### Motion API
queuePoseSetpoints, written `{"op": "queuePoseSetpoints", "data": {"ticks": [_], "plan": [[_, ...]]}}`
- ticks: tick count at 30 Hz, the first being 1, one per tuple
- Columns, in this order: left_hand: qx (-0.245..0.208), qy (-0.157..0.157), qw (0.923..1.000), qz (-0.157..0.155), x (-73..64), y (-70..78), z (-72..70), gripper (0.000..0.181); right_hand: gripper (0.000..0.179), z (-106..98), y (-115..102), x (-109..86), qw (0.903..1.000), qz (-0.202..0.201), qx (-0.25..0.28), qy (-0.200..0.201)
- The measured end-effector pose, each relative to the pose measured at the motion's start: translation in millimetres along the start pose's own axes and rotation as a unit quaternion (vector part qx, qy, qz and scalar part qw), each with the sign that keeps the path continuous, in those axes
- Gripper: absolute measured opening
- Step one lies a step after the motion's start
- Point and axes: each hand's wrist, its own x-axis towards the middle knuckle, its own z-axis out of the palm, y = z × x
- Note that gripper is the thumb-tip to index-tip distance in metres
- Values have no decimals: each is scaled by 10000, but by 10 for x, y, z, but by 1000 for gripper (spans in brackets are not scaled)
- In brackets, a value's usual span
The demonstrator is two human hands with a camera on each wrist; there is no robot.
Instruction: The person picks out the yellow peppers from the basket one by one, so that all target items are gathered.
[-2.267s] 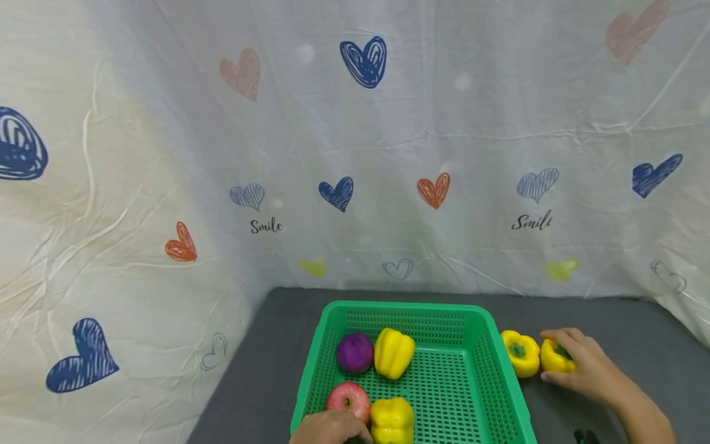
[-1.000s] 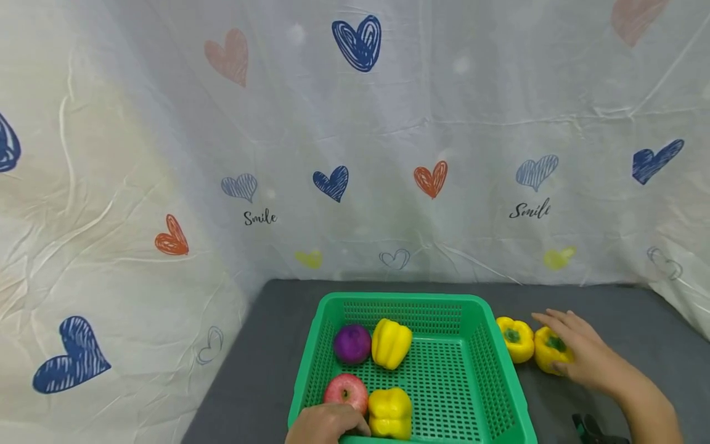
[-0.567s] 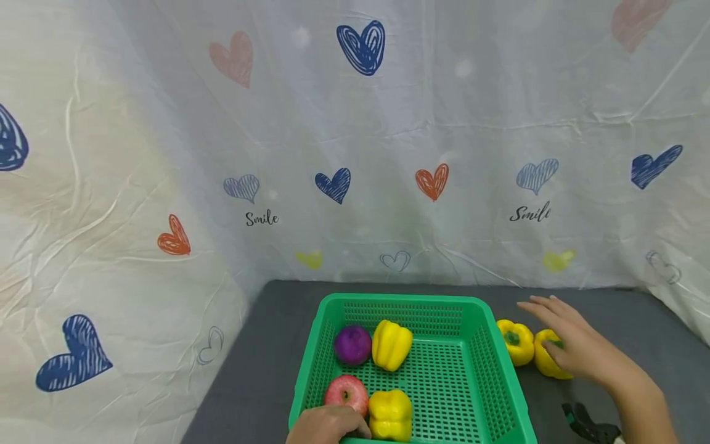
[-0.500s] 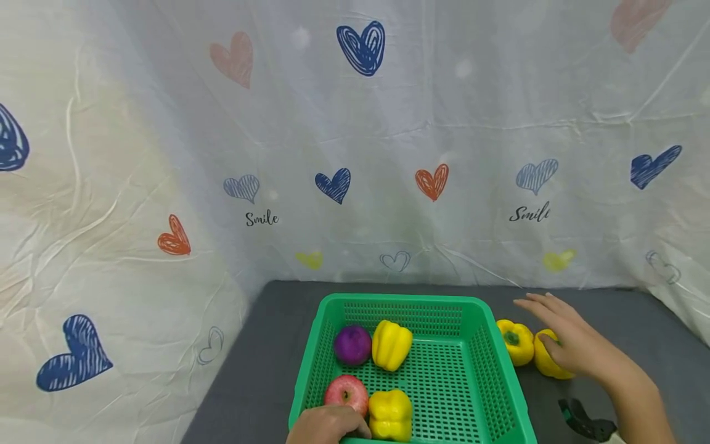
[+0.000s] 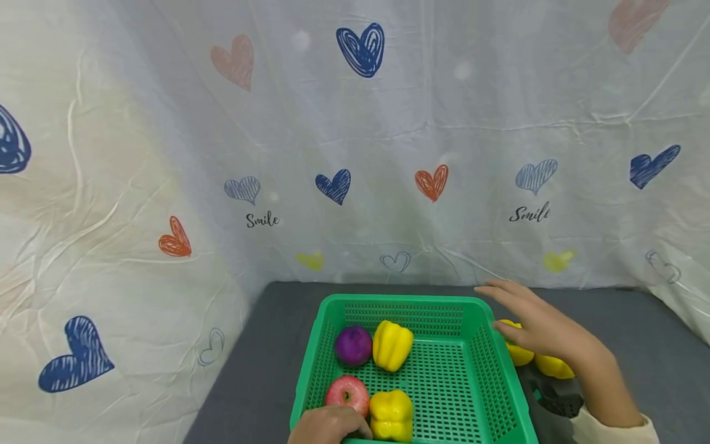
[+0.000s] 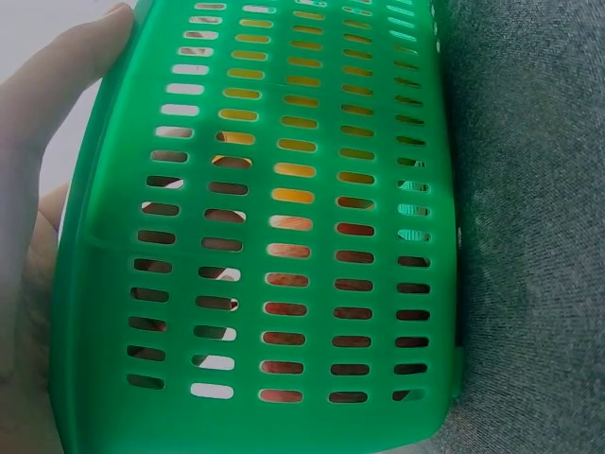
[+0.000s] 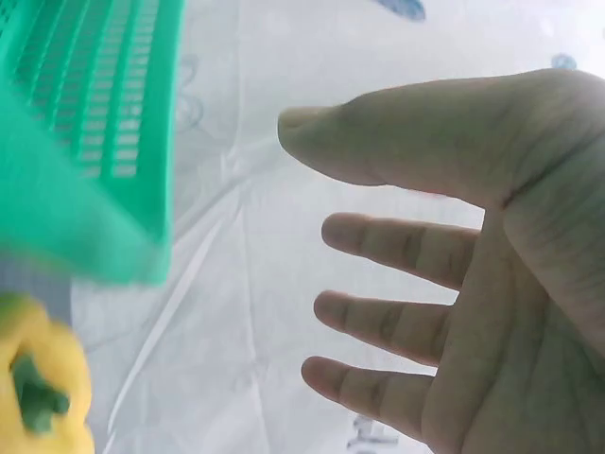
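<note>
A green plastic basket [image 5: 399,298] stands on the dark table. It contains a purple round fruit or vegetable [image 5: 354,345], a red apple [image 5: 347,394] and two yellow bell peppers, one toward the back [image 5: 392,346] and one in front [image 5: 391,415]. My left hand [image 5: 327,425] grips the near-left rim; in the left wrist view its thumb [image 6: 80,66] lies along the rim. My right hand [image 5: 538,320], fingers extended and holding nothing, hovers by the basket's right side. Beneath it, partly covered, lie two more yellow bell peppers, one beside the basket [image 5: 520,356] and one farther right [image 5: 554,367].
A dark grey cloth [image 5: 238,370] covers the table. Behind and to the left hangs a white curtain [image 5: 388,135] printed with hearts. A dark device [image 5: 557,401] sits at my right wrist, by a cream sleeve [image 5: 610,428].
My right hand has let go of the far-right yellow bell pepper, lifted, and moved left toward the basket. That pepper now lies slightly nearer. The left hand stays at the rim.
</note>
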Motion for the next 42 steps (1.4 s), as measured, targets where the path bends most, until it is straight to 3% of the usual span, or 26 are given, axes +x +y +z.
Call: {"op": "queuePoseSetpoints", "data": {"ticks": [12, 22, 31, 42], "plan": [[150, 4, 9998, 130, 29, 15, -39, 20, 59, 38, -224, 334, 9991, -99, 70, -397], [29, -305, 9994, -127, 37, 36, -66, 23, 60, 210, -373, 576, 9959, -540, -26, -732], [6, -369, 9993, -59, 33, 31, -68, 24, 58, 355, -486, 712, 9919, -791, -162, -980], [-2, -655, 9974, -288, 48, 35, -96, 29, 55, 592, -624, 814, 9830, -1147, -203, -1419]]}}
